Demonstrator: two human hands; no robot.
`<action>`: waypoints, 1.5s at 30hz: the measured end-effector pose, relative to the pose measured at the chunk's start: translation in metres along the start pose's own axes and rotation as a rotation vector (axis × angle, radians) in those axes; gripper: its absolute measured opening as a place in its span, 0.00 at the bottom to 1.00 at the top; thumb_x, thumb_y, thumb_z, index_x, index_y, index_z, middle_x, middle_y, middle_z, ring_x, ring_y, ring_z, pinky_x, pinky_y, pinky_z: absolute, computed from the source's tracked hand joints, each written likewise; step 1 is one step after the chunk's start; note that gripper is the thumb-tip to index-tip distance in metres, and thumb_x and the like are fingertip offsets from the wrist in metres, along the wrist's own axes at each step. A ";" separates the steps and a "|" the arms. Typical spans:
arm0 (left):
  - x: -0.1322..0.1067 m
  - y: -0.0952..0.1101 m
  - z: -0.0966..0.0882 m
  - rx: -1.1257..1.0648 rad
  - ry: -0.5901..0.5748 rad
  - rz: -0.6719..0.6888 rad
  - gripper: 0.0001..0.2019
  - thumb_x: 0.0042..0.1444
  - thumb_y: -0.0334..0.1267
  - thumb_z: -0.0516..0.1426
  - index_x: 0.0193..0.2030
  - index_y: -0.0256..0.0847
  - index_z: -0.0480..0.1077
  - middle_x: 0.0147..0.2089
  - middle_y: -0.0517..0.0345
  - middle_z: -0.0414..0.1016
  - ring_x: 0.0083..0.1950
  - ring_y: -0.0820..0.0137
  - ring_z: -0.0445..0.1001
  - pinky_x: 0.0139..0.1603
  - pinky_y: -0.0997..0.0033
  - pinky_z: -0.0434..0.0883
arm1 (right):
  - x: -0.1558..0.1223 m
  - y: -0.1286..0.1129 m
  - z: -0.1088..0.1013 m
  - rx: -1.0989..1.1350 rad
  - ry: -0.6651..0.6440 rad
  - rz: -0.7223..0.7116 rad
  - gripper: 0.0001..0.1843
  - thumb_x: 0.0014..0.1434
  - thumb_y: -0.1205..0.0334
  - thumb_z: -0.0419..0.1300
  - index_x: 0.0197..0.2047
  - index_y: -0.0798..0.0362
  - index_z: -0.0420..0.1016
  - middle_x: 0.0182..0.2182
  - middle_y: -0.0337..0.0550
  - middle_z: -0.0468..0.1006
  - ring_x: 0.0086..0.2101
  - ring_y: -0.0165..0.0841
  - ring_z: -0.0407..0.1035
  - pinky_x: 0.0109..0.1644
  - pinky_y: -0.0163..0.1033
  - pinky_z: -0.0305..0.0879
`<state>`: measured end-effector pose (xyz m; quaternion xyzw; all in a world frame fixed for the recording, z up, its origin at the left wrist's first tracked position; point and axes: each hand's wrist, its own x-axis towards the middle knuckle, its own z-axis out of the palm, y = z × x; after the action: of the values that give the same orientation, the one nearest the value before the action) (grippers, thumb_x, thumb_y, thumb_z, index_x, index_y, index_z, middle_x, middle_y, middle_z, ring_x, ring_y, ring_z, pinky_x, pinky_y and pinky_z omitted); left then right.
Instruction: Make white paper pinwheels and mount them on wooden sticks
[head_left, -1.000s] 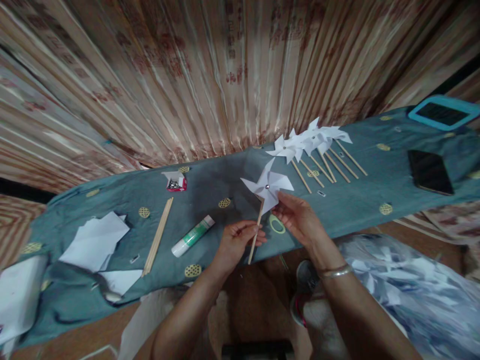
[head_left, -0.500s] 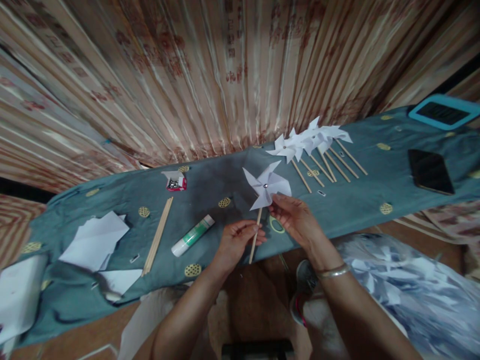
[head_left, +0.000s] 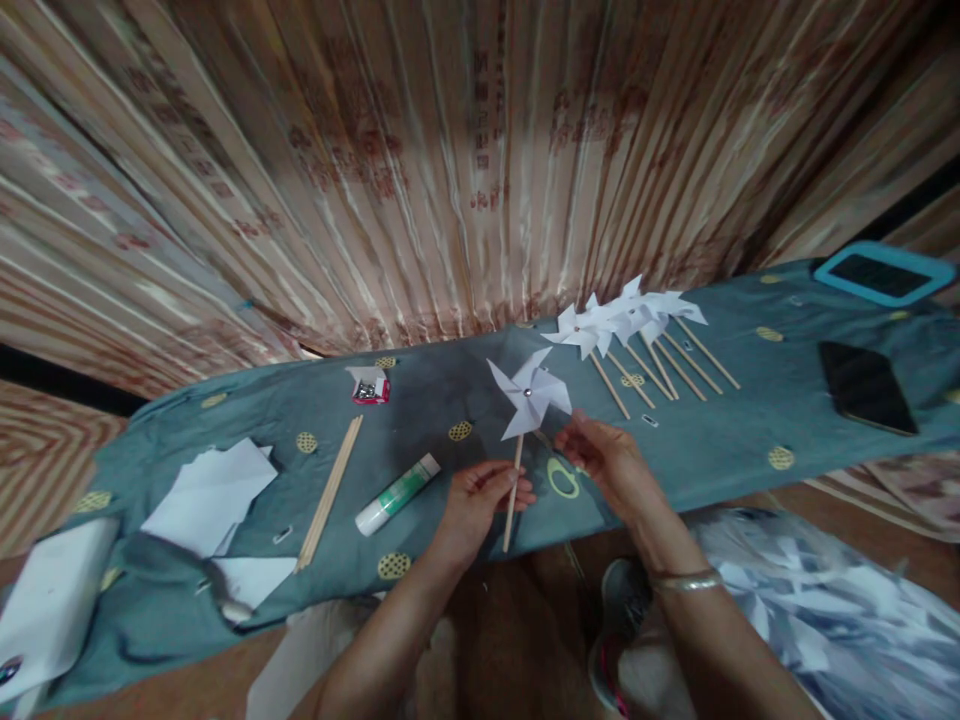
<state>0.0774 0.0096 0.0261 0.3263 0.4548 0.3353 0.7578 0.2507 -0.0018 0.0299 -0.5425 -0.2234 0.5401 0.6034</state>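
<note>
My left hand [head_left: 484, 500] is closed round the wooden stick of a white paper pinwheel [head_left: 529, 394], which stands upright above the cloth with a shiny pin at its centre. Just right of the paper blades is my right hand [head_left: 604, 458], apart from them, its fingers loosely bent and holding nothing. Between the hands lies a pair of scissors [head_left: 562, 480] with yellow-green handles, partly hidden. A glue stick [head_left: 397, 494] lies left of my left hand. Farther left are several wooden sticks [head_left: 330, 494] and a small open box of metal pins [head_left: 369, 386].
Several finished pinwheels [head_left: 626, 318] lie in a row at the back right. White paper sheets [head_left: 210, 495] are stacked on the left, near a white object [head_left: 56, 605]. A phone [head_left: 866, 388] and a blue-framed tablet [head_left: 885, 273] lie right. A plastic bag [head_left: 825, 610] sits below the table edge.
My right hand has let go of the pinwheel's blade and moved slightly right and away. The left hand still holds the stick. The whole view has shifted slightly.
</note>
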 end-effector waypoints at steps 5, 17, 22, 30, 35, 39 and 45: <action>-0.004 -0.003 -0.001 0.007 -0.014 -0.033 0.27 0.30 0.53 0.72 0.31 0.32 0.77 0.25 0.53 0.79 0.26 0.71 0.77 0.30 0.75 0.73 | 0.015 -0.006 -0.020 -0.103 0.223 -0.238 0.20 0.42 0.43 0.71 0.18 0.52 0.77 0.17 0.36 0.74 0.19 0.23 0.57 0.24 0.33 0.53; -0.011 -0.016 0.001 0.045 -0.055 -0.145 0.25 0.32 0.54 0.70 0.30 0.33 0.77 0.26 0.53 0.78 0.26 0.71 0.76 0.32 0.73 0.72 | 0.020 -0.014 -0.001 0.119 0.040 -0.043 0.16 0.36 0.50 0.75 0.25 0.50 0.81 0.24 0.37 0.82 0.24 0.28 0.71 0.30 0.34 0.67; -0.009 -0.019 -0.002 0.031 -0.059 -0.135 0.24 0.33 0.54 0.71 0.29 0.34 0.76 0.26 0.53 0.78 0.26 0.70 0.76 0.31 0.72 0.72 | 0.022 -0.014 -0.003 0.137 0.041 -0.006 0.15 0.34 0.53 0.76 0.25 0.51 0.81 0.23 0.37 0.81 0.24 0.28 0.71 0.30 0.33 0.67; -0.009 -0.020 -0.004 0.022 -0.054 -0.116 0.24 0.35 0.53 0.70 0.31 0.33 0.76 0.27 0.53 0.79 0.27 0.70 0.76 0.32 0.72 0.72 | 0.020 -0.008 -0.001 0.104 0.027 0.015 0.17 0.32 0.52 0.77 0.25 0.50 0.80 0.20 0.36 0.79 0.20 0.25 0.68 0.23 0.30 0.64; -0.008 -0.020 -0.004 0.011 -0.050 -0.113 0.25 0.34 0.54 0.70 0.31 0.33 0.76 0.26 0.53 0.78 0.26 0.70 0.76 0.32 0.72 0.72 | 0.018 -0.005 -0.001 0.135 -0.002 0.039 0.16 0.34 0.55 0.76 0.25 0.52 0.80 0.21 0.36 0.79 0.19 0.23 0.67 0.20 0.27 0.64; -0.008 -0.019 -0.003 0.008 -0.045 -0.097 0.25 0.34 0.54 0.70 0.30 0.33 0.76 0.27 0.52 0.78 0.27 0.70 0.76 0.32 0.72 0.72 | 0.017 -0.003 0.000 0.156 -0.010 0.065 0.15 0.36 0.56 0.76 0.26 0.53 0.80 0.19 0.36 0.77 0.18 0.23 0.66 0.20 0.26 0.65; -0.008 -0.018 -0.002 0.009 -0.035 -0.085 0.24 0.35 0.54 0.70 0.30 0.33 0.76 0.26 0.52 0.78 0.27 0.70 0.76 0.32 0.72 0.72 | 0.016 -0.001 0.003 0.184 -0.020 0.092 0.14 0.34 0.57 0.77 0.22 0.53 0.79 0.19 0.35 0.77 0.19 0.23 0.68 0.23 0.27 0.69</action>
<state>0.0762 -0.0060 0.0149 0.3157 0.4566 0.2948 0.7778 0.2534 0.0136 0.0264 -0.4890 -0.1535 0.5907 0.6232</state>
